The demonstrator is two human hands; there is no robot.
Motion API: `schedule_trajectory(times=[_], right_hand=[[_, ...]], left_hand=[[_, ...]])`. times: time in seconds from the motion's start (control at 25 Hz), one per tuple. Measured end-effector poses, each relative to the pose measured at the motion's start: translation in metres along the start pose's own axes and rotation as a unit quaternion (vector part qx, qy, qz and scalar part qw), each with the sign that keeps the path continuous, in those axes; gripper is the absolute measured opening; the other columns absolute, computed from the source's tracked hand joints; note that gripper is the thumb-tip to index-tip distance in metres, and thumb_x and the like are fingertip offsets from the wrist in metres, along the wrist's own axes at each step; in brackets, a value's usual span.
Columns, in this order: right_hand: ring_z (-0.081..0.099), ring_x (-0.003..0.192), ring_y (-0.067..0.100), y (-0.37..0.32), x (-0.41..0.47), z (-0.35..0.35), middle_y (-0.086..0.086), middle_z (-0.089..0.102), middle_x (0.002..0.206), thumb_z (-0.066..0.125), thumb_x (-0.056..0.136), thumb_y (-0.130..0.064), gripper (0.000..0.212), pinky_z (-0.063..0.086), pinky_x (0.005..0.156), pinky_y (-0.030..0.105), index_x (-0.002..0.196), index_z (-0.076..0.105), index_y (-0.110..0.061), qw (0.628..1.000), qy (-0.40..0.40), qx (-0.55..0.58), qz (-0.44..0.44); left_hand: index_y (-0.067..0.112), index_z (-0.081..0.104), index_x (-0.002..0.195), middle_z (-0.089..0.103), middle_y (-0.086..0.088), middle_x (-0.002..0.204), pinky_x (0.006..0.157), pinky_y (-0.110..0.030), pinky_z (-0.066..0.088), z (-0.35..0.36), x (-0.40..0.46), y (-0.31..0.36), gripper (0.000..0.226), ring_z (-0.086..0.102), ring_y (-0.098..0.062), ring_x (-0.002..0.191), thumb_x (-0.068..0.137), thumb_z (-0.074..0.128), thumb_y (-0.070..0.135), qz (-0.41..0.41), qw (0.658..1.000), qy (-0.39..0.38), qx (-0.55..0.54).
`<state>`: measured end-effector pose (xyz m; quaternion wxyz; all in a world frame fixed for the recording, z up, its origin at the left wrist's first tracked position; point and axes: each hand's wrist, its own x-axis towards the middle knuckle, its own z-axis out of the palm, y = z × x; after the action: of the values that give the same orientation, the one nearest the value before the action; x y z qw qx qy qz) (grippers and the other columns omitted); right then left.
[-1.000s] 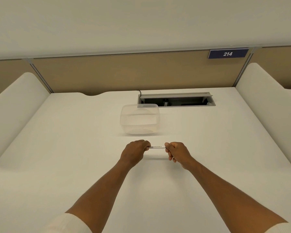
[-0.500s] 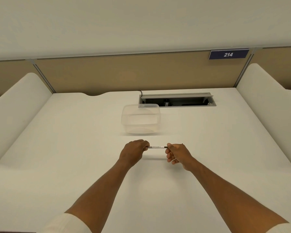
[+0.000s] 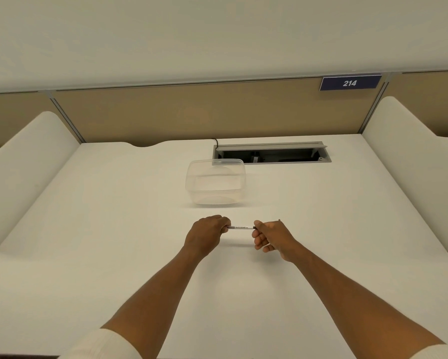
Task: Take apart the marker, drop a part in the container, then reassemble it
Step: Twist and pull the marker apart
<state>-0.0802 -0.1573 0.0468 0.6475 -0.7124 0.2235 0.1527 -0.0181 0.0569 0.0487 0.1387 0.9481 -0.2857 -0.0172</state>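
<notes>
A thin white whiteboard marker (image 3: 241, 227) lies level between my two hands, just above the white desk (image 3: 114, 255). My left hand (image 3: 207, 234) is closed around its left end. My right hand (image 3: 271, 238) pinches the right end, where a dark section shows at the fingertips; the lower fingers hang loosely curled. Both ends of the marker are hidden inside my hands. A clear plastic container (image 3: 216, 181) stands behind the hands, with nothing visible inside it.
An open cable tray (image 3: 272, 152) is sunk into the desk behind the container. White side dividers (image 3: 23, 161) rise on the left and right. A tan back panel carries a blue sign reading 214 (image 3: 350, 83).
My right hand has slid slightly rightward along the marker, so more of the white barrel and a dark section show. Its lower fingers have loosened. My left hand has held still.
</notes>
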Motion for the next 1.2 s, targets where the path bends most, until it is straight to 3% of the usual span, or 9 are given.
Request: schedule_trajectory(times=[0.24,0.32,0.48,0.68,0.76,0.92,1.12,1.2], right_hand=[[0.065,0.069,0.016,0.008,0.002,-0.004,0.005,0.071,0.082,0.062,0.091,-0.015,0.008,0.047,0.056,0.024,0.092,0.067,-0.009,0.999,0.007,-0.011,-0.046],[0.064,0.068,0.016,0.008,0.002,-0.005,0.004,0.073,0.085,0.061,0.093,-0.02,0.013,0.047,0.055,0.024,0.096,0.069,-0.009,1.0,-0.002,0.006,-0.03],[0.062,0.061,0.017,0.009,0.004,-0.001,0.006,0.07,0.072,0.054,0.097,-0.036,0.034,0.045,0.053,0.025,0.082,0.069,-0.009,1.0,0.009,-0.021,-0.006],[0.062,0.066,0.016,0.012,0.008,-0.003,0.005,0.072,0.081,0.06,0.093,-0.017,0.012,0.047,0.054,0.024,0.092,0.069,-0.008,0.998,0.027,-0.025,-0.045],[0.063,0.065,0.017,0.01,0.009,-0.005,0.004,0.074,0.083,0.063,0.092,-0.019,0.014,0.048,0.053,0.025,0.095,0.07,-0.008,0.999,0.029,-0.014,-0.039],[0.06,0.055,0.017,0.004,0.01,-0.005,0.003,0.067,0.065,0.058,0.093,-0.037,0.034,0.044,0.051,0.025,0.074,0.069,-0.011,0.997,0.049,-0.052,-0.016],[0.063,0.064,0.016,0.005,0.011,-0.005,0.002,0.07,0.078,0.063,0.088,-0.014,0.008,0.047,0.054,0.026,0.084,0.07,-0.014,0.997,0.042,-0.033,-0.049],[0.062,0.064,0.016,0.004,0.011,-0.005,0.001,0.071,0.08,0.064,0.089,-0.022,0.011,0.046,0.053,0.026,0.088,0.071,-0.013,0.998,0.039,-0.019,-0.041]], left_hand=[[0.026,0.06,0.094,0.061,0.007,0.084,0.061,-0.035,0.047,0.007,-0.002,0.002,0.015,0.055,-0.022,0.073,0.096,0.048,0.017,-0.005,1.0,-0.011,0.0],[0.027,0.06,0.095,0.061,0.007,0.084,0.061,-0.035,0.048,0.008,-0.002,0.003,0.015,0.056,-0.022,0.073,0.095,0.048,0.017,-0.007,1.0,-0.012,0.001],[0.027,0.059,0.096,0.061,0.006,0.083,0.061,-0.036,0.049,0.01,-0.001,0.005,0.014,0.056,-0.022,0.072,0.095,0.048,0.018,-0.014,1.0,-0.014,0.002],[0.027,0.054,0.091,0.058,0.006,0.079,0.058,-0.037,0.048,0.013,0.0,0.003,0.018,0.055,-0.021,0.069,0.089,0.05,0.01,-0.028,0.999,-0.025,0.013],[0.027,0.054,0.091,0.058,0.006,0.079,0.058,-0.037,0.048,0.012,0.001,0.002,0.019,0.055,-0.021,0.069,0.088,0.05,0.009,-0.027,0.999,-0.025,0.011],[0.026,0.06,0.096,0.061,0.006,0.085,0.061,-0.036,0.048,0.006,0.003,0.005,0.017,0.056,-0.023,0.072,0.095,0.048,0.014,-0.015,1.0,-0.019,0.0],[0.025,0.06,0.095,0.06,0.005,0.084,0.061,-0.036,0.048,0.005,0.003,0.004,0.016,0.056,-0.023,0.073,0.095,0.047,0.015,-0.017,1.0,-0.018,0.002],[0.025,0.059,0.094,0.06,0.005,0.083,0.061,-0.036,0.047,0.003,0.003,0.003,0.016,0.055,-0.023,0.073,0.095,0.047,0.015,-0.015,1.0,-0.019,0.005]])
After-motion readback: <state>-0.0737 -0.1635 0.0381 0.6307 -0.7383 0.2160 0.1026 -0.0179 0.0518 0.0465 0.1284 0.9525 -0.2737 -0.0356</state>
